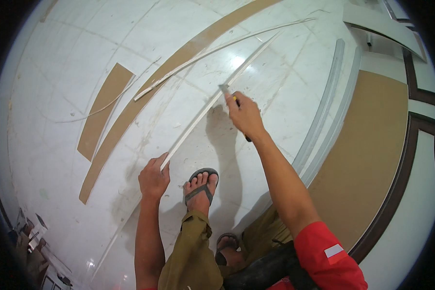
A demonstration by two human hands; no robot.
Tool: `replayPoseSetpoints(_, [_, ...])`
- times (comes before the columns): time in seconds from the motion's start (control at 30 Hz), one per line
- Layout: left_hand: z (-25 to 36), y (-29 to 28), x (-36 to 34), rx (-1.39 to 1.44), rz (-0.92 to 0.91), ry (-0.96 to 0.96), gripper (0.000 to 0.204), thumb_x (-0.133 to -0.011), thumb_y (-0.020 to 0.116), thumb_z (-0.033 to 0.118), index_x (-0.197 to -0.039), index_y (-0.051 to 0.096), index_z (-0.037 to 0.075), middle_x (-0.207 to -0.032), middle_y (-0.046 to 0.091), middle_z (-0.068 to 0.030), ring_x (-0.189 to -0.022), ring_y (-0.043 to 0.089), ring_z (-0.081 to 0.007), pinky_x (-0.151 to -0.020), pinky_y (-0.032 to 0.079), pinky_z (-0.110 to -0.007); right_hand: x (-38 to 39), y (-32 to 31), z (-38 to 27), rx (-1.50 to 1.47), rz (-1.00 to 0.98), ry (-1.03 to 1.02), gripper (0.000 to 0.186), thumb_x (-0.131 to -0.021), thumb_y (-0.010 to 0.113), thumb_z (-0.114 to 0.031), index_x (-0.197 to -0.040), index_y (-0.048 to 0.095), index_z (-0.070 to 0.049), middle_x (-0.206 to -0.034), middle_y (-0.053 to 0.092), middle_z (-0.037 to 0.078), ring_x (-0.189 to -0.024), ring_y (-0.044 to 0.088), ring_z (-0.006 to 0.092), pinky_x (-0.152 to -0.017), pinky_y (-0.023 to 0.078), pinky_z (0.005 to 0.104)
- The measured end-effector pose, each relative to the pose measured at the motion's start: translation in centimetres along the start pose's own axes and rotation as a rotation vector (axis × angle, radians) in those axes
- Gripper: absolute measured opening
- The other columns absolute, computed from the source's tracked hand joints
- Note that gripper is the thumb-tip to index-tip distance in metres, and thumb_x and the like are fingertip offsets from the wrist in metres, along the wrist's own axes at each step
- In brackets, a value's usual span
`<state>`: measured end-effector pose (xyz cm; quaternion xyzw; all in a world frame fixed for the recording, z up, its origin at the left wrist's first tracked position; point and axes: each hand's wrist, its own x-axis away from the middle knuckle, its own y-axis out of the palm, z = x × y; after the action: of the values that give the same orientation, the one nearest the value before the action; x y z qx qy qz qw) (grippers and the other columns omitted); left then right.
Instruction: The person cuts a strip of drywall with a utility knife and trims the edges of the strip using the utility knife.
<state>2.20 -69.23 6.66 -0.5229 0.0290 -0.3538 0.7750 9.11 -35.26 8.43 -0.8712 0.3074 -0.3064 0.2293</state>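
Note:
A long, thin white strip (194, 124) runs slantwise over the tiled floor, from the lower left up to the upper middle. My left hand (154, 178) is closed around it on the near side, with the strip passing between thumb and fingers. In my right hand (245, 114) is a utility knife (224, 88) with a black and yellow handle. Its blade meets or lies just over the strip, partway along; contact is hard to tell. The fingers of the right hand hide most of the handle, whose dark end shows below the palm.
Left of the strip lie a long curved brown board (130, 112), a shorter brown piece (104, 113) and a loose pale strip (203, 56). On the right are grey channels (324, 104) and a large brown panel (367, 145). My sandalled foot (200, 189) stands beside the strip.

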Motion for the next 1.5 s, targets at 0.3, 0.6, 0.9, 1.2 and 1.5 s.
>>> replayPoseSetpoints(0.3, [-0.1, 0.3, 0.4, -0.048, -0.011, -0.010, 0.034, -0.096, 0.072, 0.020, -0.130, 0.074, 0.021, -0.103, 0.074, -0.0092, -0.088, 0.074, -0.0365, -0.076, 0.060, -0.047, 1.4, 1.7, 1.4, -0.011, -0.078, -0.017, 0.049, -0.109, 0.055, -0.043, -0.087, 0.064, 0.000, -0.063, 0.058, 0.009, -0.053, 0.058, 0.0208, -0.053, 0.048, 0.0387])
replayPoseSetpoints(0.6, [-0.3, 0.1, 0.3, -0.038, -0.006, -0.019, 0.034, -0.096, 0.072, 0.019, -0.129, 0.075, 0.021, -0.103, 0.075, -0.0094, -0.087, 0.074, -0.0370, -0.075, 0.060, -0.047, 2.0, 2.1, 0.9, -0.008, -0.016, 0.011, 0.052, -0.109, 0.052, -0.044, -0.088, 0.063, 0.002, -0.071, 0.063, 0.020, -0.064, 0.062, 0.0343, -0.062, 0.048, 0.0458])
replayPoseSetpoints(0.9, [-0.7, 0.3, 0.5, -0.054, 0.005, -0.029, 0.035, -0.094, 0.073, 0.019, -0.129, 0.075, 0.023, -0.102, 0.074, -0.0074, -0.086, 0.074, -0.0356, -0.075, 0.060, -0.047, 3.0, 2.8, 0.1, -0.024, -0.124, 0.101, 0.055, -0.109, 0.049, -0.047, -0.090, 0.064, 0.003, -0.083, 0.067, 0.032, -0.081, 0.065, 0.0518, -0.076, 0.050, 0.0540])
replayPoseSetpoints(1.2, [-0.6, 0.6, 0.3, -0.038, 0.014, -0.024, 0.036, -0.094, 0.073, 0.018, -0.130, 0.074, 0.023, -0.100, 0.074, -0.0072, -0.086, 0.074, -0.0358, -0.075, 0.060, -0.048, 4.0, 3.6, 0.2, 0.035, -0.076, 0.000, 0.054, -0.109, 0.051, -0.046, -0.088, 0.065, 0.002, -0.082, 0.067, 0.031, -0.081, 0.066, 0.0511, -0.074, 0.050, 0.0548])
replayPoseSetpoints(1.5, [-0.2, 0.6, 0.3, -0.059, 0.002, -0.028, 0.039, -0.093, 0.074, 0.018, -0.131, 0.073, 0.023, -0.102, 0.074, -0.0065, -0.087, 0.074, -0.0350, -0.076, 0.060, -0.047, 4.2, 3.3, 0.5, 0.076, -0.076, -0.008, 0.055, -0.109, 0.051, -0.045, -0.089, 0.065, 0.004, -0.078, 0.066, 0.030, -0.077, 0.067, 0.0461, -0.075, 0.051, 0.0517])
